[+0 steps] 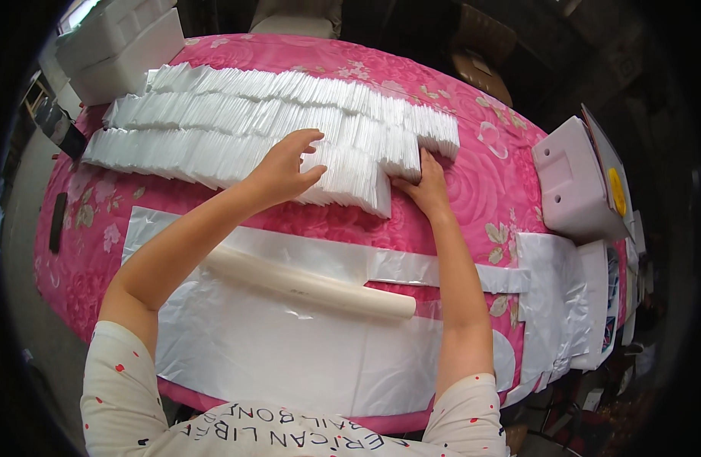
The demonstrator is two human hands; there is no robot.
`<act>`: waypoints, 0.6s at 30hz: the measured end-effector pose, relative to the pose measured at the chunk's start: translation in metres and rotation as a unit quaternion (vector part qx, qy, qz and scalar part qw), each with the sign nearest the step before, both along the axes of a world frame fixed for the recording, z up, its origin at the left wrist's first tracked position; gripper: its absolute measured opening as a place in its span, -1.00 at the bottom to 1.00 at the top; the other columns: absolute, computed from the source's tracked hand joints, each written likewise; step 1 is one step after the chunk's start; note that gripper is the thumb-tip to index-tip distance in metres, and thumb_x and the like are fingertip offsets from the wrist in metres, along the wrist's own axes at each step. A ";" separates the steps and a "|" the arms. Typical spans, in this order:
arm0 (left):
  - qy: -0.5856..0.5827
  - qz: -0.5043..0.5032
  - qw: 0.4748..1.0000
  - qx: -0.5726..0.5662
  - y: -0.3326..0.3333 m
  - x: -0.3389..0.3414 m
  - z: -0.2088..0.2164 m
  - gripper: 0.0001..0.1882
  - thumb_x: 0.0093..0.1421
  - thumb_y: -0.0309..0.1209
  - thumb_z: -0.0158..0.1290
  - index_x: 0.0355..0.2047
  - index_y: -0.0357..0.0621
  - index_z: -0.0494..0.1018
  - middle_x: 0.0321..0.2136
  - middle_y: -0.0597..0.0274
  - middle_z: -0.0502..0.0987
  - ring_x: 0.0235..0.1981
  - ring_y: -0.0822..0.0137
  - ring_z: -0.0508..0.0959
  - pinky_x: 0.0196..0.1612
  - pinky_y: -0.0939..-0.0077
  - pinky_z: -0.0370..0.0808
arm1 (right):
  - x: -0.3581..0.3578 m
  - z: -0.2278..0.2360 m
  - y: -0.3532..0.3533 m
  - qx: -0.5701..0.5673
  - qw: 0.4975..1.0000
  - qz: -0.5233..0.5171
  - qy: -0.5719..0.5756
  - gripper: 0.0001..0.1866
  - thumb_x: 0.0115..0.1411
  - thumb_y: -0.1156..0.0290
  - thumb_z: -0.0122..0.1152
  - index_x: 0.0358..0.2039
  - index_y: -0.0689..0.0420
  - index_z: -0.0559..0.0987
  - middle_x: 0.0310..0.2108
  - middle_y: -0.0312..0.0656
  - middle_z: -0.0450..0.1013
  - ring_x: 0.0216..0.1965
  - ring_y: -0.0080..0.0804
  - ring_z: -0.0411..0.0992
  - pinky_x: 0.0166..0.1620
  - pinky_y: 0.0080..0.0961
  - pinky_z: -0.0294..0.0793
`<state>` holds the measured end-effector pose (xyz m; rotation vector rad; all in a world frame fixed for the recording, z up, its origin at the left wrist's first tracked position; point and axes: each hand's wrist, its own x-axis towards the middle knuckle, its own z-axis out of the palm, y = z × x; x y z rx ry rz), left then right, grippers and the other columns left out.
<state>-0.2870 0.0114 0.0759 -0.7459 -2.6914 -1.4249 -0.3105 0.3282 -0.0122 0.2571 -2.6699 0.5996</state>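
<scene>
Many thin white folded packets stand on edge in three long rows on a pink floral tablecloth (472, 198). The front row (175, 152) ends nearest me, the middle row (213, 112) lies behind it, and the back row (289, 86) reaches farthest right. Over the front row hovers my left hand (287, 166), thumb and fingers apart, with nothing in it. My right hand (428, 186) rests against the right end of the middle row, fingers stretched out and thumb pointing toward the front row's end. Its fingertips are partly hidden by the packets.
Before me, a white roll (320, 288) lies across clear plastic sheeting (274, 358). White foam boxes stand at far left (129, 61) and right (575, 179). Silvery plastic film (552, 305) hangs over the right edge. A dark strip (58, 222) lies at left; a brown chair (483, 61) stands beyond.
</scene>
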 end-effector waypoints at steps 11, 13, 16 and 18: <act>0.014 0.027 0.999 0.023 -0.086 0.099 -0.002 -0.48 0.03 -0.57 0.06 0.05 -0.18 0.28 0.05 0.12 0.32 -0.09 0.27 0.46 -0.09 0.45 0.42 | 0.131 0.044 -0.043 -0.048 0.991 0.102 -0.077 -0.27 -0.03 0.04 0.30 0.06 0.24 0.34 0.06 0.02 0.28 0.10 -0.07 0.21 0.15 -0.28 0.18; 0.019 0.024 0.999 0.029 -0.091 0.135 -0.005 -0.49 0.01 -0.56 0.07 0.03 -0.18 0.31 0.04 0.11 0.34 -0.11 0.24 0.46 -0.13 0.45 0.43 | 0.169 0.053 -0.074 -0.075 0.977 0.165 -0.113 -0.35 -0.03 0.10 0.31 0.02 0.20 0.39 0.03 -0.01 0.31 0.08 -0.09 0.23 0.12 -0.30 0.23; 0.035 -0.023 0.999 0.020 -0.095 0.186 -0.017 -0.49 -0.02 -0.57 0.08 0.01 -0.17 0.31 0.04 0.10 0.33 -0.05 0.14 0.43 -0.10 0.39 0.44 | 0.215 0.062 -0.107 -0.015 0.979 0.181 -0.094 -0.44 -0.07 0.25 0.33 -0.05 0.19 0.43 -0.06 -0.07 0.37 -0.02 -0.14 0.31 0.01 -0.33 0.35; 0.011 -0.055 0.998 0.020 -0.093 0.216 -0.023 -0.48 -0.01 -0.54 0.09 0.01 -0.20 0.30 0.05 0.07 0.32 -0.01 0.09 0.39 -0.04 0.35 0.41 | 0.242 0.063 -0.117 0.035 0.984 0.152 -0.083 -0.45 -0.09 0.30 0.33 -0.06 0.19 0.43 -0.11 -0.09 0.39 -0.08 -0.16 0.33 -0.04 -0.33 0.37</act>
